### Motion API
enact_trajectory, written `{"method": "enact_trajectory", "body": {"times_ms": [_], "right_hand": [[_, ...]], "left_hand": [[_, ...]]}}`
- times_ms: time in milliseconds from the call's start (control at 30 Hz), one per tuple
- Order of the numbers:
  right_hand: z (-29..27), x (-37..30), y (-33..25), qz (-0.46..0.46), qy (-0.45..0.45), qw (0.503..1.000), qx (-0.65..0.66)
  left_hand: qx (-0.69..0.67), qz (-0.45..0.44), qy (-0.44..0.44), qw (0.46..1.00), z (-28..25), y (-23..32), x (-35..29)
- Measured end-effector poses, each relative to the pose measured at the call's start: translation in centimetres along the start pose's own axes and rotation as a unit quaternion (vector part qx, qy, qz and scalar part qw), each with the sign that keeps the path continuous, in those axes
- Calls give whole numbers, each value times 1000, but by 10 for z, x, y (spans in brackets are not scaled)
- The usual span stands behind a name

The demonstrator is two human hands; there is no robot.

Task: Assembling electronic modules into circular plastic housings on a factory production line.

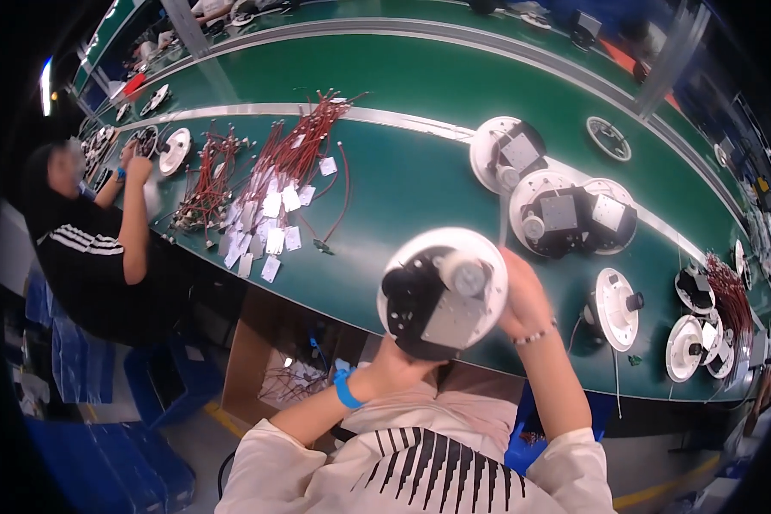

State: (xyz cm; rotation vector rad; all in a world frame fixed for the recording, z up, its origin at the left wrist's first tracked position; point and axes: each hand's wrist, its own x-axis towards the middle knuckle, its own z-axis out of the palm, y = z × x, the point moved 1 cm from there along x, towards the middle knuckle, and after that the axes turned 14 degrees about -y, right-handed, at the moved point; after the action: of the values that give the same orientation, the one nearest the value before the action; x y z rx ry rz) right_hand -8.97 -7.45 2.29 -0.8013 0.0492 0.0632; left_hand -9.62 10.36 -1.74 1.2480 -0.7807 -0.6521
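Above the near edge of the green bench I hold a round white housing (444, 295) with a black bracket, a silver plate and a pale round cylinder on its upward face. My left hand (394, 373) is closed under its lower edge, and the fingers are partly hidden beneath it. At its right rim my right hand (527, 295) is closed, with the fingertips hidden behind the rim. Beyond it lie several similar round assemblies (558, 211) with silver plates. Another white housing (617, 310) stands tilted to the right of my right hand.
Red wire bundles with white tags (274, 197) spread over the bench (385, 180) on the left. More housings (685, 347) and red wires (728, 295) are at far right. A co-worker (86, 240) works at left. Below the bench sits a cardboard box (248, 351) near blue crates (167, 381).
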Motion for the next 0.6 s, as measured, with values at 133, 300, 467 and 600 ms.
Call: {"method": "enact_trajectory", "body": {"times_ms": [133, 300, 467, 600], "right_hand": [[-7, 25, -8, 17, -124, 989, 75], [-4, 31, -29, 39, -158, 984, -74], [-2, 38, -30, -32, -93, 975, -200], [0, 45, -23, -90, -48, 975, -198]], "left_hand": [[-160, -38, -60, 985, -10, -1, 15], [-200, -68, -47, 976, -11, 5, 15], [-303, -167, -33, 938, 7, 7, 15], [-289, -176, -68, 938, 14, 4, 20]]}}
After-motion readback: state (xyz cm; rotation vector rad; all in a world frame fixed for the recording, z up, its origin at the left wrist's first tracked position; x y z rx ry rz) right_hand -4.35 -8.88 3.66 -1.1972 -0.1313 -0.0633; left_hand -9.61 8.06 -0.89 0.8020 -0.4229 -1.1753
